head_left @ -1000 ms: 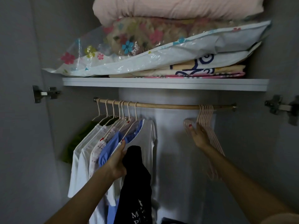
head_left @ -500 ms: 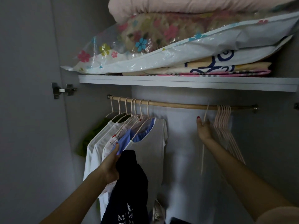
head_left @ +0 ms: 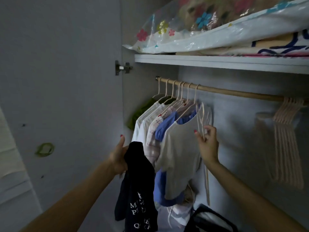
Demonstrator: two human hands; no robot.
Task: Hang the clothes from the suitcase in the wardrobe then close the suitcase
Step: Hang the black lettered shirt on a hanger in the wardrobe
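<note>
Below the wooden rail (head_left: 234, 93), a person's left hand (head_left: 117, 156) grips a dark printed garment (head_left: 138, 186) by its top, while the right hand (head_left: 208, 144) pinches a bare pale hanger (head_left: 201, 121) just under the rail, beside the grey shirt (head_left: 182, 151) already hung there. The garment hangs bunched and limp, so threading the thin hanger through its neck one-handed could snag, or let the cloth slide off. The hanger's hook could also catch the neighbouring hangers on the rail. No suitcase can be made out with certainty.
</note>
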